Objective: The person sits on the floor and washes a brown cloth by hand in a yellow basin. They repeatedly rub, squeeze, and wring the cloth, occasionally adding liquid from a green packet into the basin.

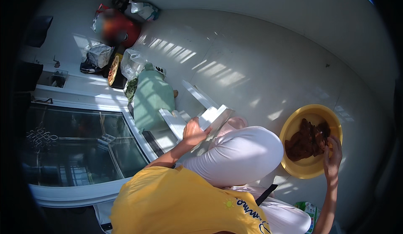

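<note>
My left hand grips the edge of a small white stool, which is tilted, with its legs pointing away from me. Over to the right, a round yellow plastic basin sits on the floor beside my knee. Dark brown, wet-looking limp pieces lie in a heap inside it; their exact kind is unclear. My right hand reaches over the basin's near right rim. Its fingertips are at the edge of the brown heap, and whether they pinch a piece cannot be told.
A mint-green plush object stands beyond the stool, near green leaves. Plastic bags and a red container line the far left. A glass-paned door is at my left; a green-and-white package lies below the basin.
</note>
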Available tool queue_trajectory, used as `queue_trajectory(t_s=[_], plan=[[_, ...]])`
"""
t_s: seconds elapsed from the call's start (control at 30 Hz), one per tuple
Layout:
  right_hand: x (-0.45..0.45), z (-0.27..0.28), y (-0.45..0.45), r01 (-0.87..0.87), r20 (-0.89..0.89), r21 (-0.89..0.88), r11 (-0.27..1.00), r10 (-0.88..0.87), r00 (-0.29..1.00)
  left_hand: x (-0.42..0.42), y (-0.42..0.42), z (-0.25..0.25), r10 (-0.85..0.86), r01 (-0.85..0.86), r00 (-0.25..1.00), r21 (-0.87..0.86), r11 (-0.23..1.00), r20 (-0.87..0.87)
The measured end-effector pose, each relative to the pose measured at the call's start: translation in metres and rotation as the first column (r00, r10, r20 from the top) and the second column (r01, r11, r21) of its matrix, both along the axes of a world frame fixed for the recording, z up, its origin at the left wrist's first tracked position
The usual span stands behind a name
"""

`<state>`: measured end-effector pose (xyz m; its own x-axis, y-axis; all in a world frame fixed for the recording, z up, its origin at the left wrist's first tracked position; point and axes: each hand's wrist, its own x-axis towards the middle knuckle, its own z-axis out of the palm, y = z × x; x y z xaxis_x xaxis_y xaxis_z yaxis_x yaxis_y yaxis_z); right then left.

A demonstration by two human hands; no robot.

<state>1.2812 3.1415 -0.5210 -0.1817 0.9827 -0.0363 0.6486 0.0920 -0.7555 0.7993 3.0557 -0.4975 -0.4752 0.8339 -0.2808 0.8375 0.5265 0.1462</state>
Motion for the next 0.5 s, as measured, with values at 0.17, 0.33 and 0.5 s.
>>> queue_trajectory(t_s=[0.17, 0.33, 0.5], plan=[[0.048, -0.019, -0.01, 0.028, 0.286, 0.032, 0.999, -0.036, 0.958, -0.006, -0.06, -0.018, -0.023, 0.027, 0.993, 0.03, 0.999, -0.113], [0.073, -0.052, -0.025, 0.126, 0.424, 0.017, 0.992, -0.121, 0.897, 0.003, -0.09, -0.023, 0.059, -0.051, 0.997, 0.119, 0.992, -0.058], [0.079, -0.069, -0.031, 0.226, 0.408, -0.006, 0.974, -0.204, 0.89, -0.003, -0.143, -0.048, 0.361, -0.364, 0.93, -0.052, 0.93, -0.062]])
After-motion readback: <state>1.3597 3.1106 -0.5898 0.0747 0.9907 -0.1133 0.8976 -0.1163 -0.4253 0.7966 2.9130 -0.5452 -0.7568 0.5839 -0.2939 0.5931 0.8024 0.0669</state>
